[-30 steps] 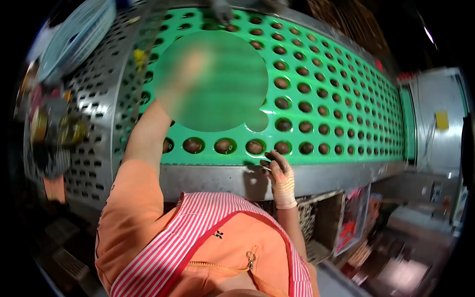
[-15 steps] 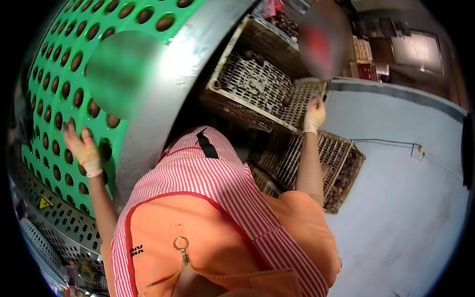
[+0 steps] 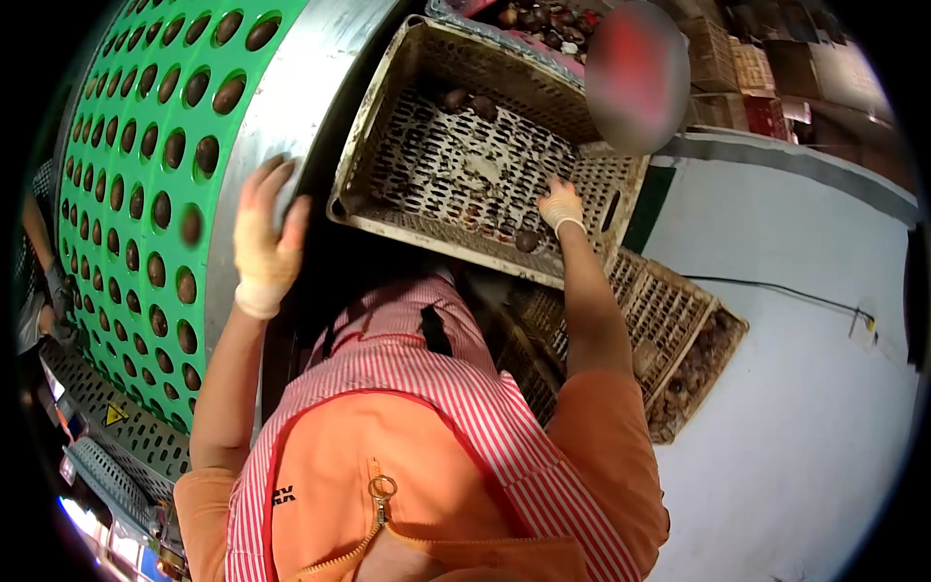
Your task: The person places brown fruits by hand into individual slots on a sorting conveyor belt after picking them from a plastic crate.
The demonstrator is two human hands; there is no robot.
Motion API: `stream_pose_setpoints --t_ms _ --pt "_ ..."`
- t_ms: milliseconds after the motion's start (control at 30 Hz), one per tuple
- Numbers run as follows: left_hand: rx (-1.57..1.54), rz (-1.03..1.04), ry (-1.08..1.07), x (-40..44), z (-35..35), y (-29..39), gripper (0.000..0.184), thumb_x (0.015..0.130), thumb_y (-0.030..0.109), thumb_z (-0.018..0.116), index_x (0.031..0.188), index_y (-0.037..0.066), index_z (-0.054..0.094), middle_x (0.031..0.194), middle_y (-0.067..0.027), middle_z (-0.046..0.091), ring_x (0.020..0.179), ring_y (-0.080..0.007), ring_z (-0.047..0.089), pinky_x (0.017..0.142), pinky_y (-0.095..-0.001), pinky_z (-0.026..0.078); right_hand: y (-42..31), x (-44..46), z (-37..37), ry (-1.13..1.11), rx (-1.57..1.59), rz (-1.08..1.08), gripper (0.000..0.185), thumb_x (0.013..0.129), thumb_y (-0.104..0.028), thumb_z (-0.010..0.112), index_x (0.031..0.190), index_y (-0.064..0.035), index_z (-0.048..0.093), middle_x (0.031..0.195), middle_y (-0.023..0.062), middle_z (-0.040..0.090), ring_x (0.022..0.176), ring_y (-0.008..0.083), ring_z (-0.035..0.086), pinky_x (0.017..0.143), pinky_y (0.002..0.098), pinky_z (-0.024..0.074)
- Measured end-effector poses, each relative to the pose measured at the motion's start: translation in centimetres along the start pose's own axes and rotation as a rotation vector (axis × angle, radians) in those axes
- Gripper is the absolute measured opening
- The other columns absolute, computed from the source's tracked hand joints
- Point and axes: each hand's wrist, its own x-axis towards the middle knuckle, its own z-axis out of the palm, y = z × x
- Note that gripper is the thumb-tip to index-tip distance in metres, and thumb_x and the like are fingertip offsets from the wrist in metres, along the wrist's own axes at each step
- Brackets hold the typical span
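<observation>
My left hand [image 3: 267, 233], in a pale glove that leaves the fingertips bare, is raised over the metal rim [image 3: 281, 107] with its fingers apart and nothing in it. To its left, a smeared dark egg-shaped item [image 3: 191, 225] shows against the green panel [image 3: 218, 136], whose rows of holes hold many similar brown items. My right hand [image 3: 561, 206], gloved likewise, reaches into a dirty cream plastic crate [image 3: 417, 221], fingers extended toward its slotted floor. One brown egg-shaped item [image 3: 527, 241] lies beside that hand; two more [image 3: 470, 102] lie at the far side.
Below the crate stands another slatted crate [image 3: 703, 373] holding brown items. A lined container [image 3: 548, 24] of dark pieces is behind. A pale wall [image 3: 795, 407] with a cable [image 3: 766, 283] bounds the right. Another person's arm [image 3: 37, 233] shows at far left.
My left hand has come off the green panel, rightward to the metal rim. My right hand has left the crate's end wall and moved inside. The view has shifted, bringing the crate closer.
</observation>
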Motion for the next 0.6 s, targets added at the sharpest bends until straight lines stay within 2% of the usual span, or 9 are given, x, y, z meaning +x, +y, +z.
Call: stream_pose_setpoints --t_ms 33,133,200,267,300,433,467,500,600 --pt "-0.030 0.008 -0.068 2.0 1.5 1.0 0.037 0.089 0.009 0.061 0.125 0.001 0.057 0.129 -0.0187 0.056 0.121 -0.0342 0.053 0.104 -0.0382 0.040 -0.7 0.5 0.0 -0.096 -0.142 0.007 0.049 0.091 -0.026 0.063 0.138 -0.0158 0.051 0.151 0.0121 0.031 0.131 0.0419 0.037 0.106 0.0517 0.0436" --pt "-0.146 -0.018 -0.254 7.7 8.8 2.6 0.036 0.090 0.018 0.060 0.122 0.002 0.058 0.122 -0.0181 0.060 0.116 -0.0367 0.055 0.101 -0.0406 0.043 0.1 1.5 1.1 -0.030 -0.411 -0.134 0.041 0.091 -0.017 0.061 0.132 -0.0125 0.055 0.142 0.0164 0.042 0.128 0.0408 0.042 0.099 0.0481 0.0501" --pt "-0.110 -0.068 -0.268 10.3 15.9 0.9 0.042 0.089 0.024 0.060 0.127 0.005 0.056 0.130 -0.0188 0.055 0.116 -0.0388 0.054 0.100 -0.0425 0.044 1.4 2.9 1.9 0.034 -0.358 -0.230 0.031 0.089 -0.009 0.061 0.120 -0.0066 0.058 0.118 0.0204 0.058 0.117 0.0371 0.053 0.092 0.0463 0.0533" --pt "0.014 -0.248 -0.321 12.5 21.6 0.2 0.051 0.088 0.027 0.063 0.134 0.011 0.052 0.139 -0.0187 0.047 0.121 -0.0390 0.051 0.101 -0.0455 0.044 0.3 2.8 -0.4 -0.147 -0.422 -0.182 0.034 0.088 -0.011 0.063 0.120 -0.0060 0.059 0.116 0.0206 0.059 0.112 0.0360 0.057 0.088 0.0459 0.0550" --pt "0.139 -0.285 -0.361 13.3 24.1 -0.3 0.055 0.087 0.031 0.065 0.137 0.011 0.050 0.142 -0.0196 0.044 0.123 -0.0394 0.050 0.101 -0.0457 0.044 -0.4 1.1 -2.4 -0.157 -0.400 -0.218 0.037 0.086 -0.015 0.063 0.122 -0.0059 0.059 0.123 0.0213 0.057 0.112 0.0353 0.058 0.085 0.0458 0.0563" --pt "0.249 -0.479 -0.493 14.4 30.3 -2.0 0.066 0.086 0.045 0.067 0.140 0.012 0.046 0.146 -0.0236 0.038 0.126 -0.0417 0.048 0.100 -0.0486 0.046 -0.8 -1.3 -2.1 -0.385 -0.303 -0.198 0.028 0.085 -0.023 0.062 0.099 -0.0003 0.071 0.089 0.0154 0.071 0.078 0.0257 0.069 0.073 0.0394 0.0567" --pt "0.276 -0.515 -0.520 14.8 31.1 -1.7 0.066 0.086 0.046 0.067 0.139 0.012 0.047 0.146 -0.0244 0.037 0.125 -0.0417 0.049 0.099 -0.0486 0.047 -0.7 -1.0 -1.5 -0.588 -0.334 -0.072 0.036 0.087 -0.034 0.062 0.101 -0.0027 0.072 0.095 0.0158 0.071 0.080 0.0243 0.069 0.072 0.0394 0.0562" --pt "0.327 -0.526 -0.557 15.0 31.2 -1.1 0.063 0.086 0.044 0.068 0.136 0.011 0.048 0.147 -0.0252 0.034 0.121 -0.0426 0.052 0.095 -0.0479 0.050 -0.9 -2.2 -2.0 -0.583 -0.343 -0.141 0.046 0.086 -0.045 0.062 0.095 -0.0014 0.071 0.102 0.0181 0.070 0.091 0.0310 0.069 0.081 0.0412 0.0551" --pt "0.488 -0.297 -0.560 14.4 31.5 -1.7 0.053 0.086 0.034 0.071 0.127 0.007 0.052 0.137 -0.0235 0.041 0.116 -0.0416 0.053 0.093 -0.0477 0.052 -0.5 -1.3 1.0 -0.603 -0.362 -0.135 0.056 0.083 -0.047 0.066 0.106 0.0039 0.069 0.107 0.0208 0.069 0.097 0.0325 0.068 0.084 0.0407 0.0541"
